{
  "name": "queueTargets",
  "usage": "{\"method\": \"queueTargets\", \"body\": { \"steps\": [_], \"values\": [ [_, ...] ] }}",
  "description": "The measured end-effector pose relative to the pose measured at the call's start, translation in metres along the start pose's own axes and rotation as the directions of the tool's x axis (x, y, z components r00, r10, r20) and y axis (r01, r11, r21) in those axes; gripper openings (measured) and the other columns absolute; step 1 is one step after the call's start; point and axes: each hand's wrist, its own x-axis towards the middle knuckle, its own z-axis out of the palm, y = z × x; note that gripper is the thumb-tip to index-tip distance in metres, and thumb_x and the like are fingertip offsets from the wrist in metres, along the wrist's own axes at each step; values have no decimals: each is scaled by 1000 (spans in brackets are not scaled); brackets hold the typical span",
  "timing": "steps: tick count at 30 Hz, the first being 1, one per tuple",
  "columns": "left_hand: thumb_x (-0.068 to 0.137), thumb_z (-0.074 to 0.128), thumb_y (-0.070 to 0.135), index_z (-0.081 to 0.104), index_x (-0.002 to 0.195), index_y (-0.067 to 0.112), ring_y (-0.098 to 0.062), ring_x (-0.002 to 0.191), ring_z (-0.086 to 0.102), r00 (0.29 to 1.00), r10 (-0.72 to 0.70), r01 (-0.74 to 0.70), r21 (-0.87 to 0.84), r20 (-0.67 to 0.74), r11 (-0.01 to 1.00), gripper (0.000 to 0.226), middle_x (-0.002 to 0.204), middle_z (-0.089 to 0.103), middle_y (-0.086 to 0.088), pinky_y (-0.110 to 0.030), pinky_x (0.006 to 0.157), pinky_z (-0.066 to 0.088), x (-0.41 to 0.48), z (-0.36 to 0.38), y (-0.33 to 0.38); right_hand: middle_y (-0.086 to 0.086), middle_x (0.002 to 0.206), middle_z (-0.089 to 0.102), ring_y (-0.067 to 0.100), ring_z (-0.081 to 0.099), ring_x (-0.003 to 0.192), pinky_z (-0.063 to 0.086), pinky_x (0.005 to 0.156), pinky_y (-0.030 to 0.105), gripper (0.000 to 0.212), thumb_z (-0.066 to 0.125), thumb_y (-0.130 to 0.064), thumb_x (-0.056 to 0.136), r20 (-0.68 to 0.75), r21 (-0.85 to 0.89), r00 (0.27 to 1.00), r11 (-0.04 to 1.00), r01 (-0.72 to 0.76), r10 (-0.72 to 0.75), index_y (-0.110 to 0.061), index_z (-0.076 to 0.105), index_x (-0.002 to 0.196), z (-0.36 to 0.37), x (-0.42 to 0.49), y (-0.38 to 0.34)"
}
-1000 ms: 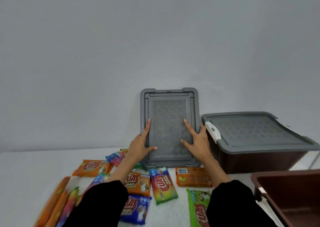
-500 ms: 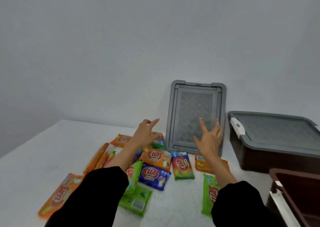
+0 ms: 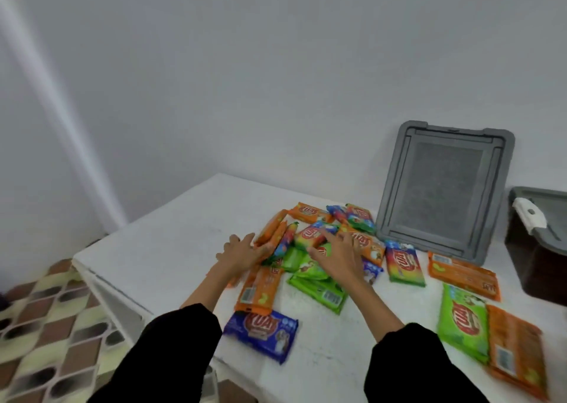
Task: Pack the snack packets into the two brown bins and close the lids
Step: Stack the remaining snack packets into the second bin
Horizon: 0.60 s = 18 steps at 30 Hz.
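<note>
I see a white table (image 3: 171, 249) with snack packets (image 3: 405, 263) scattered across it, a grey lid (image 3: 441, 187) standing at its far right.

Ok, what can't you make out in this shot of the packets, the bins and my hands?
Head view only:
- Closed bin: cut off by the right edge; contents hidden under its lid.
- Second bin: outside the frame.
- Packets under the left hand and right hand: partly covered; whether either grip has closed is unclear.
- Orange packet: clipped at the bottom right.
- Packet print: motion-blurred.
</note>
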Motion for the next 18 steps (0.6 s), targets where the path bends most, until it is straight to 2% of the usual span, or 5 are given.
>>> {"method": "queueTargets", "body": {
  "steps": [4,8,11,16,18],
  "values": [
    [88,36,63,24,142,35,-36,131,33,999,-24,24,12,32,1000,63,144,28,-14,-50,108,30,-19,6,-32,18,156,-10,39,2,144,18,116,47,88,54,-66,78,165,-33,985,999,-42,47,-29,15,148,22,-21,-19],
    [89,52,47,14,147,33,-32,126,40,1000,-24,23,120,3,992,71,137,36,-14,-42,100,39,-35,7,-47,21,155,-14,39,3,144,17,118,44,93,55,-59,82,193,-120,976,990,-77,100,-17,8,150,24,-26,-25],
    [91,50,40,22,146,30,-31,125,38,998,-4,13,150,-61,989,63,135,38,-14,-40,99,41,-40,12,-48,24,154,-12,40,4,144,19,117,44,84,51,-54,87,226,-162,968,984,-70,106,-16,9,150,19,-30,-28],
    [91,51,34,15,146,32,-35,130,32,994,-92,73,282,55,957,66,141,28,-17,-43,102,38,-45,2,-53,16,157,3,37,10,144,24,114,48,66,48,-32,90,255,-214,961,975,-56,111,-27,16,148,4,-48,-5],
    [88,52,41,16,146,33,-37,129,35,990,-130,107,303,57,947,68,141,29,-17,-48,105,37,-45,-2,-54,15,155,17,35,20,141,31,111,46,66,52,-33,87,285,-199,952,978,-54,110,-27,24,146,-4,-51,3]
  ]
}}
